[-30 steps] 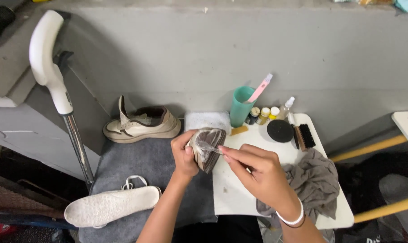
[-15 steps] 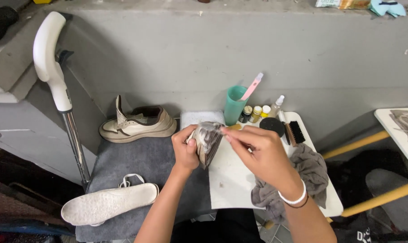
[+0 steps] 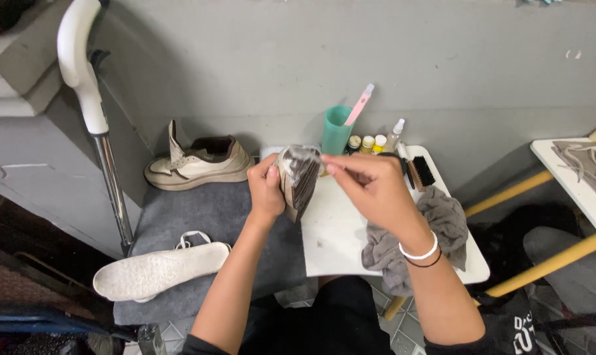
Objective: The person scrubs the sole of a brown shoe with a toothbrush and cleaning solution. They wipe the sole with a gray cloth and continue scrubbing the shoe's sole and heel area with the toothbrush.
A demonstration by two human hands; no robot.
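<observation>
Left hand [image 3: 266,190] grips grey-and-white soapy insole [image 3: 297,177] upright over white desk [image 3: 341,230]. Right hand [image 3: 370,187], fingers pinched closed, touches its top edge; grey rag [image 3: 442,223] lies right.

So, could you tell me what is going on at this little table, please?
A person holds a dark insole upright in the left hand, while the right hand touches its foamy top edge with the fingertips. This happens above a white table with a grey cloth, a teal cup and small bottles. A beige shoe and a white insole lie on a grey mat.
</observation>
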